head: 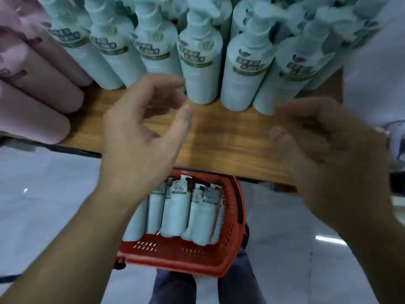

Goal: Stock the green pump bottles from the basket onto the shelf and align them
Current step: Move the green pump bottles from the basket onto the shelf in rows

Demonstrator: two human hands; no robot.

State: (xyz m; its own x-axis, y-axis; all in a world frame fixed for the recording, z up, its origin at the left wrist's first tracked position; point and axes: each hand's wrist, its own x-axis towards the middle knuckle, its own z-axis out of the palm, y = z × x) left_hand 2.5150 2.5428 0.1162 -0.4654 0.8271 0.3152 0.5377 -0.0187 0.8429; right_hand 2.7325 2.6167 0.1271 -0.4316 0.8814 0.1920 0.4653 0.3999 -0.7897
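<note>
Green bottles (199, 69) are stood in rows along the back of the shelf (230, 139), pink bottles (39, 91) at its left end. More green ones are laid in the basket (182, 253) below the front edge. Nothing is held: the left hand (142, 132) and right hand (324, 150) are kept released above the shelf.

We find a bare strip of shelf (230, 139) in front of the green bottles (200, 62), wide enough for our hands. Pink bottles (32, 102) close its left end, and a white object (377, 62) its right.
</note>
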